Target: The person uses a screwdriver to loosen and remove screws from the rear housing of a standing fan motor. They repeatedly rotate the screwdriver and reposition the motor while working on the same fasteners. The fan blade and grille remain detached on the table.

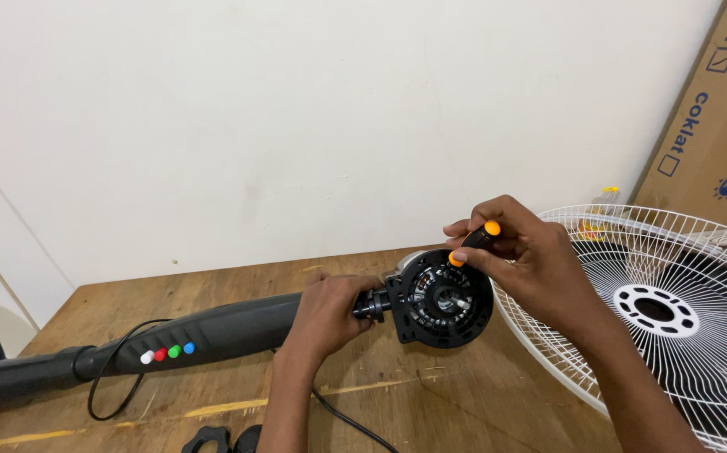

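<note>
A: Black plastic mostly. Fan body (212,334) is lying flat across the wooden surface (464,403), motor housing (441,298) pointing up twd the camera w/ the shaft showing in the middle.

B: Left hand doing what?

A: Left hand (327,312) is wrapping the neck of the body, just behind the housing. Grip is pressed closed round that neck, steadying it.

B: And the right?

A: Right hand (524,260) is hovering over the housing's upper right edge. Its grip is pinching a small screwdriver (474,243), black shaft w/ orange ends, fingers curling round the handle. Tip is angling down onto the housing rim; can't tell the exact contact pt, fingers are hiding it.

B: What else is lying about?

A: White wire grille (674,335) is resting on the surface at the right, just beside the housing, partly under the right forearm. Four coloured buttons (167,353), white, red, green, blue, are sitting in a row on the body's left part. Black cord (112,377) is looping off the body near them. Black knob-like pieces (221,439) are lying at the bottom edge, partly cut off. Cardboard box (707,126) is leaning at the wall, upper right. Something small and yellow (605,195) is showing behind the grille, too blurry to name.
</note>
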